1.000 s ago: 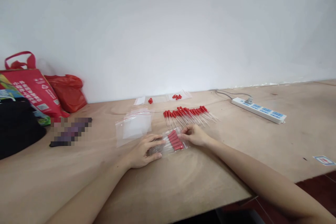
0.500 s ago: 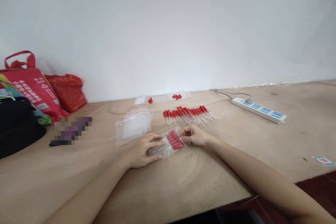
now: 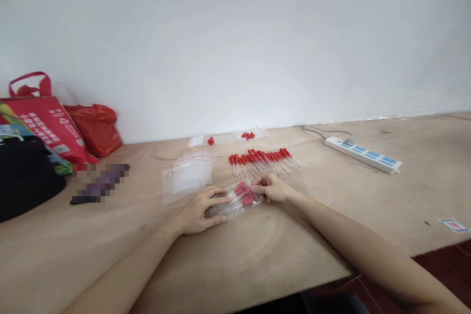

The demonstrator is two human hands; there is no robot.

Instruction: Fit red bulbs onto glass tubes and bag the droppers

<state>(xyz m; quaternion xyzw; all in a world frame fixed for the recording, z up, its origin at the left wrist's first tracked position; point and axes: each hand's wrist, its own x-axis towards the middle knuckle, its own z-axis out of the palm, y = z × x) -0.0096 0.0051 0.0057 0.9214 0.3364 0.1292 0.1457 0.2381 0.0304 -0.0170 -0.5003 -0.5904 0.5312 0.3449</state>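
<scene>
A clear zip bag (image 3: 235,204) with several red-topped droppers inside lies on the wooden table in front of me. My left hand (image 3: 203,210) rests on the bag's left end, fingers spread, the fingertips touching the plastic. At the right end, my right hand (image 3: 268,188) pinches the edge by the red seal line. Just beyond the bag, a row of loose droppers with red bulbs (image 3: 259,157) is spread out, their thin clear stems toward me. Left of them lies a stack of flat zip bags (image 3: 189,176).
Small red bulbs (image 3: 248,135) and another red piece (image 3: 210,141) lie on clear bags near the wall. A white power strip (image 3: 362,154) is at right. Red bags (image 3: 96,127), a black cloth item (image 3: 27,176) and a blurred purple object (image 3: 101,184) are at left.
The red bulbs inside the bag have shifted into two groups. My right hand has moved slightly along the seal edge, while my left hand has hardly moved.
</scene>
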